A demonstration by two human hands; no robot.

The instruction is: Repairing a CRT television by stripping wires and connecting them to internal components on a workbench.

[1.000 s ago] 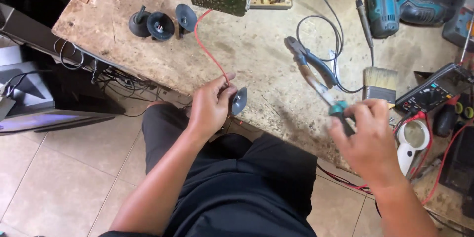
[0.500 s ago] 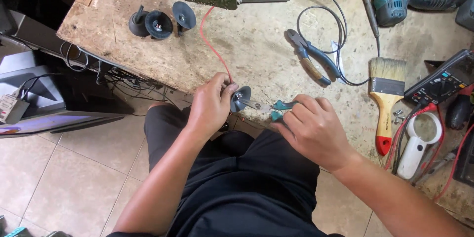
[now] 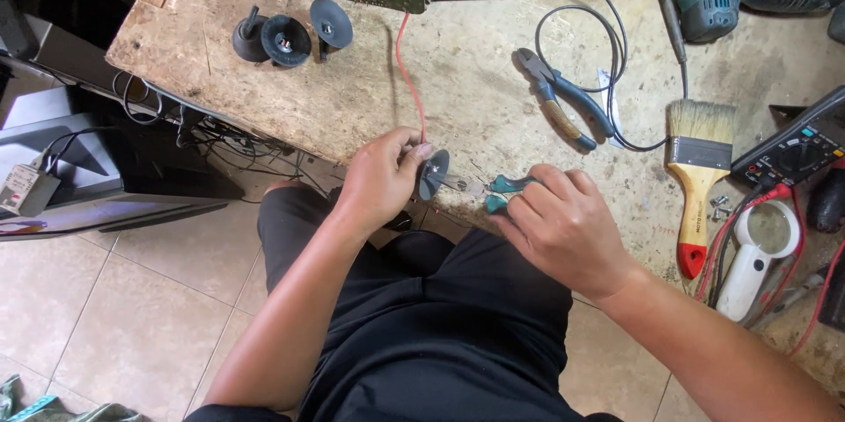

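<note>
Bright, even daylight; soft shadows, sharp focus, slight edge distortion.

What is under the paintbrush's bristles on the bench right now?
The paintbrush lies flat on the bare workbench; a black cable runs up beside its bristle end. Whether the cable passes beneath the bristles is hidden. Both hands work away from it.

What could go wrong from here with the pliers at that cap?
The teal-handled pliers in the right hand work close to the left hand fingers pinching the dark rubber suction cap; a slip might nick them. The thin red wire could get strained. All this sits at the worn wooden bench edge.
</note>
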